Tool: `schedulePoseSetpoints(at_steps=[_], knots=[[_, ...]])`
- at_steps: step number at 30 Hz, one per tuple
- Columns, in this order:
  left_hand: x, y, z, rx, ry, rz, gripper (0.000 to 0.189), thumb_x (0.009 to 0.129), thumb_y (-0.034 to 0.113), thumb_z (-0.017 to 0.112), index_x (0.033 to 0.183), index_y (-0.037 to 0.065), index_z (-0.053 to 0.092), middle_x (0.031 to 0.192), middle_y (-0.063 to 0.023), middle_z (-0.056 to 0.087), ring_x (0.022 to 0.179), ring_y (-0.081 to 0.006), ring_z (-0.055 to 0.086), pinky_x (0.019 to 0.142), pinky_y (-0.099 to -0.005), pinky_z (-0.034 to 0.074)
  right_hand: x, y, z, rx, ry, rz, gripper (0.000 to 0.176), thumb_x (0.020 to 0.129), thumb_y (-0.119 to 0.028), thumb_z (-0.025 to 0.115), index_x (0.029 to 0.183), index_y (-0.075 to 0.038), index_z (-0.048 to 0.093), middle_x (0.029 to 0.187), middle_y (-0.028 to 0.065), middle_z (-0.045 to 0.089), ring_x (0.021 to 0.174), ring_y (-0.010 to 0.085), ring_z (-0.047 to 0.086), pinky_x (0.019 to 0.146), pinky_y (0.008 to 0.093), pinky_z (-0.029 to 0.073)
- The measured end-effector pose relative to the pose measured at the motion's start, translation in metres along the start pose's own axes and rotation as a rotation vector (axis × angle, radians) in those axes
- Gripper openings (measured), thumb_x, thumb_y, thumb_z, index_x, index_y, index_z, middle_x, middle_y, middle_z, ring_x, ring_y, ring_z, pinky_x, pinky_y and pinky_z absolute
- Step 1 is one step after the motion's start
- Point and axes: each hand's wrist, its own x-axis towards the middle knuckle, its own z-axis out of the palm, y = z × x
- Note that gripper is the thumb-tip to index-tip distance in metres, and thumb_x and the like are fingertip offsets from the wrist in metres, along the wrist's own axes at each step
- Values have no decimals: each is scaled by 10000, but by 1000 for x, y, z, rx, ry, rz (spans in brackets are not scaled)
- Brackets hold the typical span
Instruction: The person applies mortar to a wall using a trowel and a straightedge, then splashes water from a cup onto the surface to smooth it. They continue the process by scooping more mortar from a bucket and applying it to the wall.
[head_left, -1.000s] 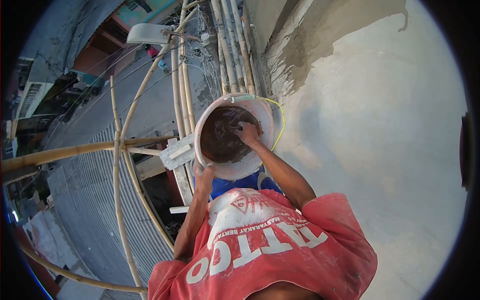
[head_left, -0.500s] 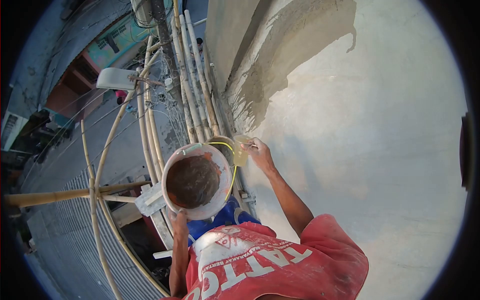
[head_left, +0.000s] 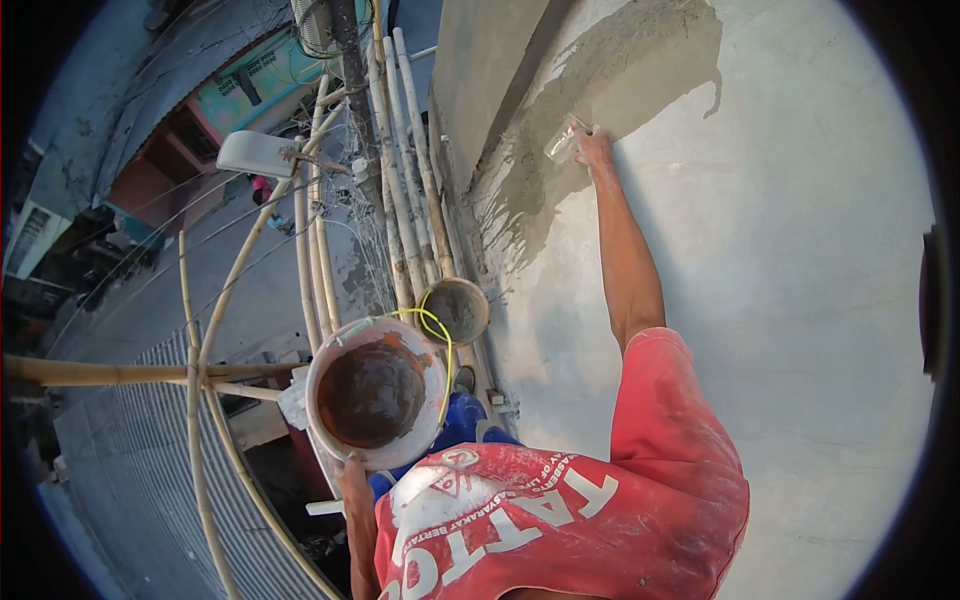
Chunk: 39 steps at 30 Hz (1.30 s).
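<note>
Beyond a thick bamboo pole [head_left: 100, 373] at far left, a person in a dusty red shirt [head_left: 560, 520] steadies a wide bucket [head_left: 425, 405] with the left hand [head_left: 353, 480], clamped on its lower rim, the brown mix [head_left: 372, 392] pooled inside and the yellow handle [head_left: 449, 362] slack to the right. Just beside it stands a smaller bucket [head_left: 484, 312]. Farther right, well apart from its partner, the right hand [head_left: 594, 148] grips a pale flat tool [head_left: 561, 146] at the dark, wet-looking patch [head_left: 650, 65] on the pale wall [head_left: 770, 270]; whether the whole edge touches cannot be told. Good work here likely calls for a shallow blade angle, even pressure and long, overlapping strokes outward into the pale area, while a level bucket guards against spills. Overreaching could tip the bucket or leave ridges.
</note>
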Motion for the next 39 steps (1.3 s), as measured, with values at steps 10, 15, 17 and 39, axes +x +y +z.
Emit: schedulePoseSetpoints(at_steps=[10,15,17,39], knots=[[-17,7,-2,-60,109,-47,365,698,5,450,1063,-7,436,876,-93,505,638,-188,554,515,-298,515,-192,137,16,28,159,-168,425,786,-361,660,914,36,579,888,178,598,796,274,609,693,336,488],[-27,-1,-13,-25,108,-50,411,694,18,443,1102,-15,408,942,-122,507,734,-218,577,587,-318,552,-253,225,50,-235,-114,45,453,778,-377,660,935,40,576,914,200,597,795,291,618,685,349,503],[-30,-2,-13,-49,117,-35,420,691,19,441,1108,-20,404,964,-130,508,742,-226,581,599,-321,556,-248,242,66,-363,-243,138,470,776,-378,658,954,47,569,929,208,598,793,301,623,666,362,517],[8,10,11,171,-23,47,325,716,37,488,1040,10,487,798,-48,505,633,-122,491,501,-248,418,-324,39,17,435,-499,134,449,809,-378,637,956,28,512,857,91,554,672,144,614,468,233,495]])
